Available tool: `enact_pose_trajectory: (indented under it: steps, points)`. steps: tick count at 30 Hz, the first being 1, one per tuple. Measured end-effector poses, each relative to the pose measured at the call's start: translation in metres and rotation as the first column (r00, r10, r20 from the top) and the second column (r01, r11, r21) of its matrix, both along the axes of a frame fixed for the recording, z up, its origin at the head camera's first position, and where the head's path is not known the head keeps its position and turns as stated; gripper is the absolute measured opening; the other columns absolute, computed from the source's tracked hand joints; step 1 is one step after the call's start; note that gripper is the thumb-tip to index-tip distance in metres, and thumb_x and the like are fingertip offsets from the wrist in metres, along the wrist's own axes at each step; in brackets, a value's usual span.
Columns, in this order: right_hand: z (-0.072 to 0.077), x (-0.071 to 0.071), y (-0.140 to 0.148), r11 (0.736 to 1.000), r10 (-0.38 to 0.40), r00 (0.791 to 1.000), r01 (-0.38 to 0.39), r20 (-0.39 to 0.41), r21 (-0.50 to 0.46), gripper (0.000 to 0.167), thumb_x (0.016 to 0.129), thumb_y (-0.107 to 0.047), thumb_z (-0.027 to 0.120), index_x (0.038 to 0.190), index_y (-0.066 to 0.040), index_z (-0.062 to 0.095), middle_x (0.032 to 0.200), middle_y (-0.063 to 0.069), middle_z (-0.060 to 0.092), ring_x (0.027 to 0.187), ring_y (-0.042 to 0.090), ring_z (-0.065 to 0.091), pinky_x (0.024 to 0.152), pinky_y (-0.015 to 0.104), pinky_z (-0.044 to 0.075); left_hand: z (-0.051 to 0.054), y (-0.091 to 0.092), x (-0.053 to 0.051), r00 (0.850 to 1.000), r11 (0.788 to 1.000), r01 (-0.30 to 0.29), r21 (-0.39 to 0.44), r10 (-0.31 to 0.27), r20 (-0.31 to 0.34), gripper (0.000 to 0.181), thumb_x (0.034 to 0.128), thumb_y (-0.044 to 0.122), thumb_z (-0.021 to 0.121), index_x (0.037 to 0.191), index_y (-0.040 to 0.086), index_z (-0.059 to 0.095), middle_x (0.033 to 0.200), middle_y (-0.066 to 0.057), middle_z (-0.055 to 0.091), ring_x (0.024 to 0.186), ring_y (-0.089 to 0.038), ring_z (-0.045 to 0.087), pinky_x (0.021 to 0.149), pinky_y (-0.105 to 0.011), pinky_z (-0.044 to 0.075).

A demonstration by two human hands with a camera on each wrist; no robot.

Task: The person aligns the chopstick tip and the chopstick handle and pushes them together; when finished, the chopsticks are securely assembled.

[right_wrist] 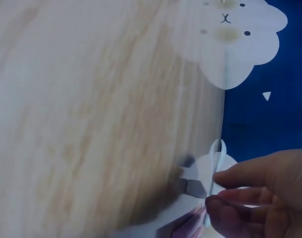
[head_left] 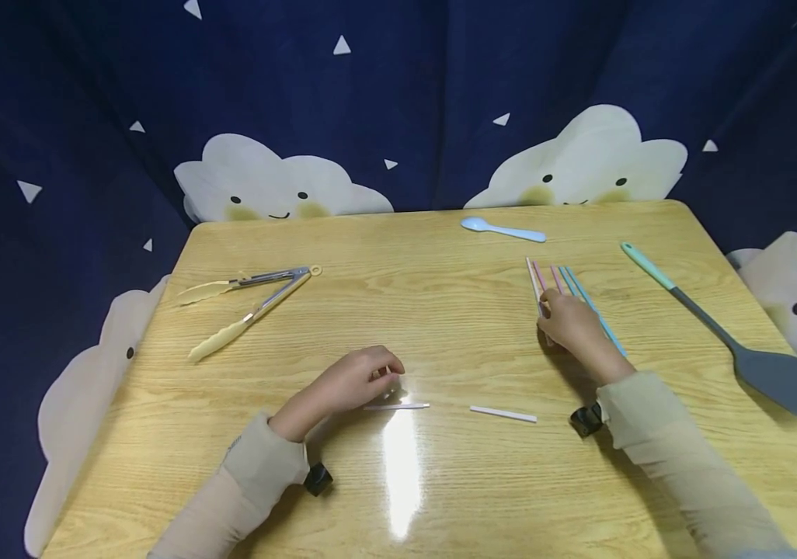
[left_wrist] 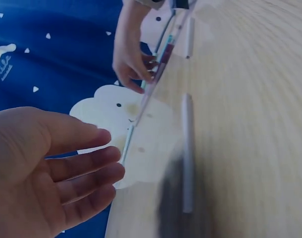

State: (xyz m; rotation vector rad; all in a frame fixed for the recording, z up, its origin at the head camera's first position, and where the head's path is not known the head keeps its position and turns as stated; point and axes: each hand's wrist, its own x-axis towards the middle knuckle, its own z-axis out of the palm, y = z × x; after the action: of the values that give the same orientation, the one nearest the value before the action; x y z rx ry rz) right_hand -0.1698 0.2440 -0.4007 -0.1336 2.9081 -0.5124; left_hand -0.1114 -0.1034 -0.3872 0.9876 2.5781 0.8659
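Observation:
My left hand [head_left: 360,379] hovers over a short white stick [head_left: 408,406], its fingers relaxed and loosely bent; the left wrist view shows nothing between them. A second short white stick [head_left: 503,414] lies to its right. Over a row of long thin sticks, my right hand [head_left: 569,320] has its fingertips beside the long white stick [head_left: 530,272]. Its thumb and fingers look apart in the right wrist view. To the right of that white stick lie pink sticks [head_left: 556,278] and blue sticks [head_left: 590,304], partly hidden by the hand.
Yellow-tipped tongs [head_left: 259,307] lie spread at the left of the wooden table [head_left: 398,310]. A light blue spoon [head_left: 503,230] lies near the back edge. On the right is a grey spatula [head_left: 734,345] with a green handle end. A dark blue curtain [head_left: 398,93] hangs behind.

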Motion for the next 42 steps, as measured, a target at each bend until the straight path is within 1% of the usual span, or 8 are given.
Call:
enact_pose_trajectory:
  steps: [5, 11, 14, 18, 24, 26, 36, 42]
  points:
    - [0.005, 0.007, -0.006, 0.999, 0.036, 0.999, -0.037, -0.036, -0.008, 0.040, 0.086, -0.016, 0.056, 0.119, 0.005, 0.048, 0.053, -0.002, 0.053, 0.045, 0.014, 0.045, 0.040, 0.028, 0.035, -0.010, -0.002, 0.005, 0.998, 0.998, 0.061, -0.028, -0.062, -0.032, 0.015, 0.0873, 0.012, 0.057, 0.099, 0.004, 0.063, 0.090, -0.001, 0.060, 0.080, -0.012, 0.055, 0.070, -0.025, 0.046]
    - [0.002, 0.018, -0.015, 0.977, 0.195, 0.977, -0.202, -0.090, -0.073, 0.032, 0.086, -0.016, 0.058, 0.112, 0.001, 0.056, 0.073, 0.003, 0.054, 0.054, 0.012, 0.045, 0.046, 0.027, 0.036, -0.020, -0.005, 0.014, 0.979, 0.991, 0.111, -0.074, -0.122, -0.166, 0.027, 0.0826, 0.020, 0.063, 0.107, 0.008, 0.060, 0.103, -0.006, 0.055, 0.094, -0.020, 0.049, 0.080, -0.033, 0.042]
    - [-0.001, 0.028, -0.020, 0.944, 0.305, 0.940, -0.320, -0.151, -0.084, 0.019, 0.084, -0.015, 0.062, 0.098, -0.002, 0.061, 0.077, 0.002, 0.054, 0.060, 0.010, 0.046, 0.049, 0.025, 0.039, -0.026, -0.005, 0.018, 0.968, 0.990, 0.103, -0.101, -0.123, -0.218, 0.033, 0.0775, 0.023, 0.068, 0.106, 0.010, 0.058, 0.112, -0.009, 0.052, 0.106, -0.026, 0.046, 0.087, -0.040, 0.040]
    - [-0.002, 0.043, -0.027, 0.888, 0.434, 0.884, -0.453, -0.176, -0.085, 0.007, 0.082, -0.015, 0.065, 0.079, -0.014, 0.059, 0.075, -0.005, 0.050, 0.060, 0.005, 0.043, 0.049, 0.021, 0.038, -0.032, -0.002, 0.023, 0.965, 0.989, 0.065, -0.130, -0.096, -0.246, 0.028, 0.0760, 0.026, 0.067, 0.099, 0.014, 0.058, 0.117, -0.010, 0.050, 0.110, -0.028, 0.044, 0.085, -0.043, 0.041]
    - [-0.002, 0.062, -0.037, 0.810, 0.562, 0.809, -0.581, -0.169, -0.086, 0.010, 0.080, -0.019, 0.067, 0.079, -0.018, 0.058, 0.073, -0.008, 0.048, 0.059, 0.002, 0.039, 0.049, 0.018, 0.036, -0.036, 0.001, 0.026, 0.956, 0.988, 0.021, -0.153, -0.064, -0.287, 0.015, 0.0759, 0.020, 0.066, 0.086, 0.015, 0.056, 0.116, -0.010, 0.051, 0.109, -0.029, 0.045, 0.084, -0.043, 0.040]
    - [-0.002, 0.066, -0.040, 0.794, 0.585, 0.793, -0.603, -0.169, -0.082, 0.009, 0.081, -0.021, 0.067, 0.079, -0.018, 0.058, 0.075, -0.007, 0.049, 0.060, 0.002, 0.040, 0.049, 0.018, 0.037, -0.036, 0.002, 0.026, 0.951, 0.987, 0.015, -0.161, -0.063, -0.302, 0.011, 0.0763, 0.018, 0.065, 0.082, 0.015, 0.056, 0.115, -0.009, 0.052, 0.107, -0.029, 0.047, 0.085, -0.042, 0.040]
    - [-0.004, 0.079, -0.051, 0.793, 0.603, 0.786, -0.610, -0.138, -0.011, 0.017, 0.078, -0.030, 0.068, 0.078, -0.018, 0.055, 0.073, -0.009, 0.043, 0.061, 0.004, 0.035, 0.049, 0.018, 0.031, -0.038, 0.005, 0.025, 0.908, 0.986, 0.010, -0.168, -0.079, -0.412, 0.008, 0.0780, 0.014, 0.065, 0.074, 0.014, 0.058, 0.106, -0.010, 0.056, 0.097, -0.027, 0.053, 0.081, -0.038, 0.044]
    - [-0.007, 0.082, -0.055, 0.775, 0.629, 0.753, -0.628, -0.194, 0.074, 0.023, 0.073, -0.026, 0.072, 0.072, -0.017, 0.050, 0.069, -0.010, 0.036, 0.059, 0.004, 0.032, 0.047, 0.018, 0.028, -0.039, 0.005, 0.023, 0.895, 0.989, 0.007, -0.146, -0.071, -0.440, 0.006, 0.0788, 0.012, 0.063, 0.074, 0.014, 0.060, 0.104, -0.009, 0.057, 0.096, -0.026, 0.054, 0.079, -0.036, 0.045]
